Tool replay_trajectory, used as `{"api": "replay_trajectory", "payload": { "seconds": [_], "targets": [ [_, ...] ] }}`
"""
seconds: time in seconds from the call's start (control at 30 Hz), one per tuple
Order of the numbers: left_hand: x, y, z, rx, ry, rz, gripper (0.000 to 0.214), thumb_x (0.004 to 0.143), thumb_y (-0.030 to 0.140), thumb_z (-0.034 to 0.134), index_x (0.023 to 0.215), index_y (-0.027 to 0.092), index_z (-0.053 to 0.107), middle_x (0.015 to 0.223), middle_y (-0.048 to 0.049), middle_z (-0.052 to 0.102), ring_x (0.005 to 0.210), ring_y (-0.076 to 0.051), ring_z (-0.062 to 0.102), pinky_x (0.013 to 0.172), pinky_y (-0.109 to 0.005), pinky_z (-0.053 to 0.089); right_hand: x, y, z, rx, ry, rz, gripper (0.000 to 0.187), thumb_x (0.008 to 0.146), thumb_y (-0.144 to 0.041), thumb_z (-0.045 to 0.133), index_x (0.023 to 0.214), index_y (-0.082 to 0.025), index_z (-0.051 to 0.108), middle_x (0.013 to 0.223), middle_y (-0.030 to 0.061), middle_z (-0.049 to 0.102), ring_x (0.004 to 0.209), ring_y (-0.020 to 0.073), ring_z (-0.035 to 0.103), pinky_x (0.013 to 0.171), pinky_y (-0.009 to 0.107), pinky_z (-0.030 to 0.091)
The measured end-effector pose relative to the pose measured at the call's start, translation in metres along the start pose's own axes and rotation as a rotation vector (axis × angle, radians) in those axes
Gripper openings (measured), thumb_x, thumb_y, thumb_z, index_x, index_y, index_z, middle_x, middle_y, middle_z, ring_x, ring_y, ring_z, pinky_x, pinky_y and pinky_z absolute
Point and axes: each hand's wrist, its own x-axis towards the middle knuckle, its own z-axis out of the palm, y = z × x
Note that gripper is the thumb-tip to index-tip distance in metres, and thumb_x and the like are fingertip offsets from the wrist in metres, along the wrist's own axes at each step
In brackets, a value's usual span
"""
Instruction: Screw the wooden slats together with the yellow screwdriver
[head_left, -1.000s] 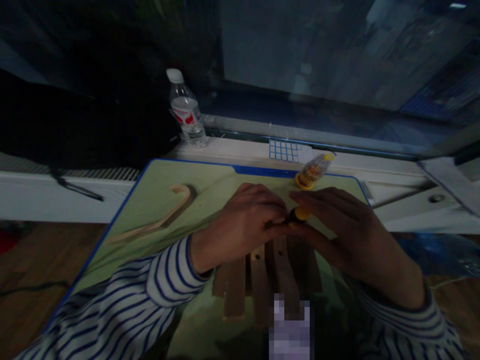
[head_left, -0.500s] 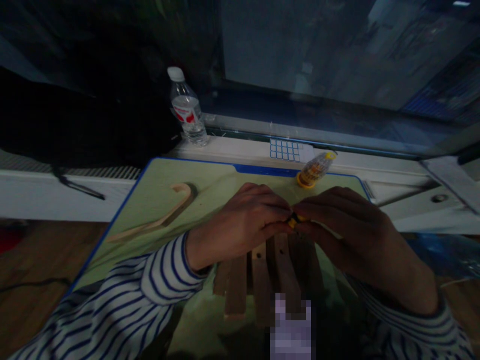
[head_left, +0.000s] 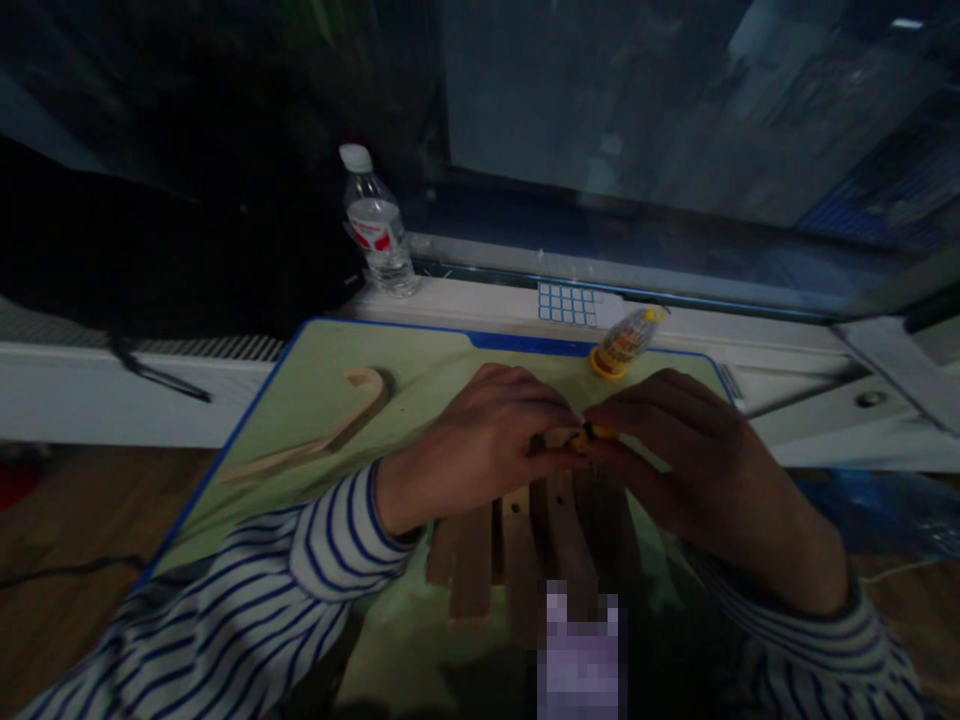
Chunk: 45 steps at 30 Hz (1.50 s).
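A small yellow-and-black piece (head_left: 601,431) sits between my hands, over the far end of several wooden slats (head_left: 471,575). My left hand (head_left: 476,445) comes in from the left, its thumb and fingers pinched at the piece's left end. From the other side my right hand (head_left: 712,480) pinches it between thumb and forefinger. The piece is too small and dark to name its kind. Two of the slats show a dark round hole near their upper ends. My hands cover part of the slats.
A hook-shaped wooden strip (head_left: 349,425) lies left on the blue-edged, pale green table (head_left: 315,350). A clear container with yellow ends (head_left: 624,343) stands at the back right. A water bottle (head_left: 382,240) is on the sill. A pixelated patch hides the bottom middle.
My left fingers and thumb have parted slightly, showing a gap between them. My right hand has shifted a little left, and more of the yellow piece shows at its fingertips.
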Motion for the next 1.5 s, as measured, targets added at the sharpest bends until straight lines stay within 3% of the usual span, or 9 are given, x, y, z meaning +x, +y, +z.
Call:
{"api": "replay_trajectory", "payload": {
  "seconds": [0.17, 0.33, 0.43, 0.77, 1.07, 1.23, 1.37, 1.5],
  "targets": [
    [0.0008, 0.0011, 0.0011, -0.041, 0.041, -0.007, 0.021, 0.089, 0.037, 0.061, 0.085, 0.018, 0.070, 0.091, -0.0022, 0.070, 0.088, -0.018, 0.059, 0.083, -0.033, 0.040, 0.0009, -0.0010, 0.0011, 0.027, 0.003, 0.006, 0.016, 0.087, -0.023, 0.062, 0.101, -0.014, 0.062, 0.091, 0.0077, 0.069, 0.086, 0.0205, 0.061, 0.076, 0.038, 0.053],
    [0.0014, 0.0008, 0.0003, -0.051, 0.029, -0.018, 0.015, 0.087, 0.033, 0.064, 0.086, 0.020, 0.070, 0.092, -0.0004, 0.070, 0.090, -0.018, 0.059, 0.085, -0.034, 0.039, -0.0022, -0.0007, -0.0020, 0.034, -0.011, 0.003, 0.038, 0.088, -0.023, 0.060, 0.125, -0.014, 0.054, 0.116, 0.0115, 0.067, 0.105, 0.0215, 0.060, 0.089, 0.040, 0.052],
    [0.0010, 0.0001, 0.0001, -0.052, 0.017, -0.019, 0.016, 0.088, 0.034, 0.063, 0.091, 0.021, 0.071, 0.091, -0.0004, 0.070, 0.090, -0.018, 0.059, 0.085, -0.033, 0.038, -0.0037, -0.0006, -0.0026, 0.089, -0.036, -0.024, 0.041, 0.089, -0.015, 0.056, 0.130, -0.017, 0.052, 0.118, 0.0093, 0.067, 0.106, 0.0208, 0.060, 0.089, 0.041, 0.052],
    [-0.0005, -0.0032, -0.0028, -0.056, -0.057, 0.034, 0.016, 0.093, 0.026, 0.057, 0.104, 0.024, 0.069, 0.104, -0.0007, 0.070, 0.098, -0.017, 0.059, 0.091, -0.035, 0.038, 0.0004, -0.0022, -0.0011, 0.040, -0.012, -0.013, 0.025, 0.089, -0.018, 0.058, 0.114, -0.012, 0.061, 0.101, 0.0095, 0.071, 0.091, 0.0201, 0.062, 0.080, 0.037, 0.052],
    [-0.0009, -0.0037, -0.0042, -0.054, -0.049, 0.082, 0.020, 0.095, 0.024, 0.053, 0.109, 0.022, 0.067, 0.105, -0.0022, 0.070, 0.100, -0.017, 0.059, 0.092, -0.035, 0.040, 0.0027, -0.0022, 0.0026, -0.002, 0.003, -0.007, 0.018, 0.088, -0.021, 0.060, 0.105, -0.014, 0.062, 0.090, 0.0085, 0.068, 0.084, 0.0212, 0.059, 0.074, 0.037, 0.051],
    [-0.0007, 0.0014, -0.0032, -0.013, -0.052, 0.016, 0.019, 0.090, 0.036, 0.060, 0.100, 0.021, 0.068, 0.099, -0.0009, 0.070, 0.095, -0.018, 0.060, 0.089, -0.036, 0.040, 0.0030, -0.0041, 0.0047, -0.014, -0.011, 0.008, 0.017, 0.089, -0.022, 0.058, 0.103, -0.014, 0.062, 0.092, 0.0089, 0.068, 0.084, 0.0214, 0.058, 0.075, 0.039, 0.050],
    [-0.0007, 0.0031, 0.0005, 0.006, 0.026, -0.019, 0.026, 0.091, 0.041, 0.057, 0.089, 0.018, 0.068, 0.087, -0.0017, 0.070, 0.087, -0.019, 0.061, 0.084, -0.036, 0.040, 0.0023, -0.0053, 0.0044, -0.018, -0.020, 0.016, 0.018, 0.090, -0.022, 0.057, 0.105, -0.013, 0.061, 0.094, 0.0090, 0.068, 0.086, 0.0217, 0.059, 0.077, 0.039, 0.050],
    [-0.0005, 0.0028, 0.0011, 0.008, 0.024, 0.006, 0.024, 0.091, 0.039, 0.057, 0.087, 0.018, 0.068, 0.089, -0.0020, 0.070, 0.088, -0.018, 0.061, 0.083, -0.035, 0.039, -0.0008, -0.0056, 0.0004, -0.013, -0.025, 0.000, 0.034, 0.089, -0.023, 0.059, 0.121, -0.012, 0.055, 0.113, 0.0114, 0.066, 0.101, 0.0214, 0.058, 0.089, 0.038, 0.049]
  ]
}}
